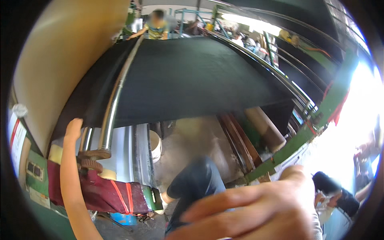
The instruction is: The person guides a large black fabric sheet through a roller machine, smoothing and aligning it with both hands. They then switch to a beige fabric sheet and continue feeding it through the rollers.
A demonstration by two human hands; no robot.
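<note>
A wide sheet of black fabric (192,80) stretches across the machine, over a long shiny metal roller (116,92) on the left. My left hand (73,129) is at the near left edge of this fabric, its fingers closed on the edge; the fingertips are partly hidden. Close to the camera, my right hand (260,208) is large and a little blurred. Its fingers are stretched out and apart, with nothing visible in them. It is over my bent knee (200,176), away from the fabric.
A gear wheel (92,165) sits at the roller's near end, above a dark red cloth (100,192) with red ties. Below the fabric stands a white bucket (155,146). A green machine frame (280,156) runs along the right. At the far side, another person (157,30) reaches toward the roller.
</note>
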